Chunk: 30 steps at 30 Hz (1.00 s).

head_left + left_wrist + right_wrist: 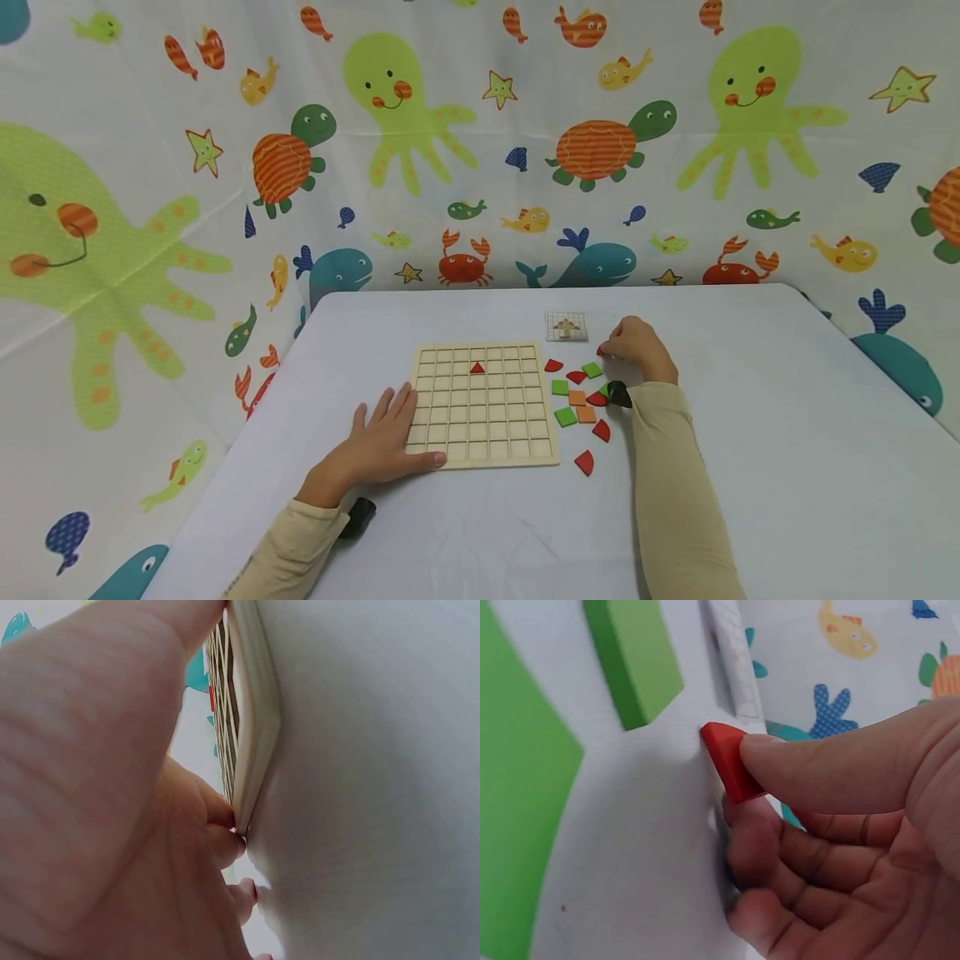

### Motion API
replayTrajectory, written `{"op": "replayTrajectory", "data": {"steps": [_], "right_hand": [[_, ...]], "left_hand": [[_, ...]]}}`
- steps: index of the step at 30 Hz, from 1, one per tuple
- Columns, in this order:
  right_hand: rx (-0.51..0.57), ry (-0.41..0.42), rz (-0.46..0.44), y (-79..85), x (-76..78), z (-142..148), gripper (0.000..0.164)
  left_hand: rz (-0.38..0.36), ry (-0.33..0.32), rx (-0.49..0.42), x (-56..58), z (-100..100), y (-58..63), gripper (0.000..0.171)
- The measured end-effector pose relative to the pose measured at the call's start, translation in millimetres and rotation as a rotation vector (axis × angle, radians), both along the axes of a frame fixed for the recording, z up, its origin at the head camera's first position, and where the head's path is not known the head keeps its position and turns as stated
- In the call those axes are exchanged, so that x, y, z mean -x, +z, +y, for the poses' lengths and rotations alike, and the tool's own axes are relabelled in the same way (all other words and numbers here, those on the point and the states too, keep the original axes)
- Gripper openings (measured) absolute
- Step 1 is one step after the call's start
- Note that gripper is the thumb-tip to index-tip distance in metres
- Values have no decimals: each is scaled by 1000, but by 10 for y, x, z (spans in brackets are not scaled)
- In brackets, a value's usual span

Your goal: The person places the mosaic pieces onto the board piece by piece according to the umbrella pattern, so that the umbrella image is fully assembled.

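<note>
A pale wooden grid board (480, 425) lies on the white table with a red triangle (477, 367) in one upper cell. My left hand (382, 446) rests at the board's lower left corner, fingers spread along the left side and thumb on the front edge. In the left wrist view the board's edge (259, 712) shows beside the thumb and fingers. Beyond the loose pieces, my right hand (637, 346) pinches a small red piece (727, 761) between thumb and fingers, low over the table. The fingers partly cover this piece, so its full outline is hidden.
Right of the board lie several red quarter-circle pieces (584, 462), green squares (566, 417) and orange squares (586, 414). A small pattern card (566, 326) lies behind them. A curtain (450, 125) with sea animals hangs behind the table.
</note>
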State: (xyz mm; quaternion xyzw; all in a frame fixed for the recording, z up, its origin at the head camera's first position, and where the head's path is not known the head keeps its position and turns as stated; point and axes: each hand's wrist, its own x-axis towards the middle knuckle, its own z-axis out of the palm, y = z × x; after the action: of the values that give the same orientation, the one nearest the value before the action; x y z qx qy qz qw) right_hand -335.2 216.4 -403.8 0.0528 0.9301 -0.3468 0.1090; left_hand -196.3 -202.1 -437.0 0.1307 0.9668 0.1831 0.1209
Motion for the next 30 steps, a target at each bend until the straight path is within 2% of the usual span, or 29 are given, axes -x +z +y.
{"op": "replayTrajectory", "data": {"steps": [6,11,17,23,30], "right_hand": [[106,45,91,1,19,2,21],[187,104,175,86,14,-129,23],[251,192,252,225,-20,-441,20],[337,293,290,305,-92,-784,15],[329,421,334,316,-170,-1160,15]], "left_hand": [[-2,1,0,-3,5,-4,124],[-6,-3,-4,-13,7,13,123],[-6,1,-2,-25,17,26,124],[-13,7,1,-45,23,50,124],[-9,2,3,-29,8,8,125]]}}
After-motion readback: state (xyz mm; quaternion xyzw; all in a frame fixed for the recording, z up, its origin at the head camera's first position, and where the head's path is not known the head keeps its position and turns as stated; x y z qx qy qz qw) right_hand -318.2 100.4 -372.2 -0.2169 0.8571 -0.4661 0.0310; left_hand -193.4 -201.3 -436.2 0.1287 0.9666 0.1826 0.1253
